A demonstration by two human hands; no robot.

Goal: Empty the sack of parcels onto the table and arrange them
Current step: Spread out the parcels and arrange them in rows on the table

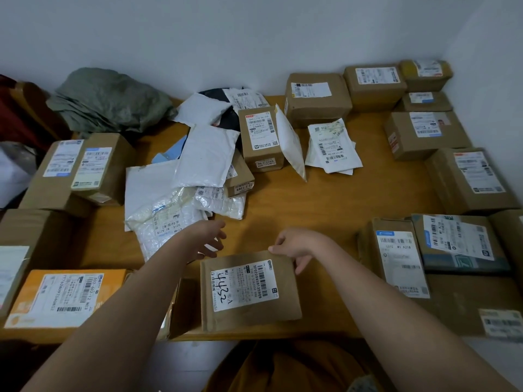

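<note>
A flat brown paper parcel [249, 290] with "4432" handwritten on its white label lies at the front middle of the wooden table [334, 199]. My right hand [297, 246] pinches its far right corner. My left hand [208, 239] hovers open just beyond its far left corner, over a white bubble mailer [164, 219]. The grey-green sack [107, 101] lies crumpled and flat at the back left. A loose heap of white mailers [206, 154] and small brown boxes [260, 137] fills the table's middle.
Brown cartons line the left side [76, 171] and the right side [469, 176], with more at the back right [317, 97]. An orange-labelled box [65, 298] sits front left. The wall runs behind and to the right. Bare wood shows right of centre.
</note>
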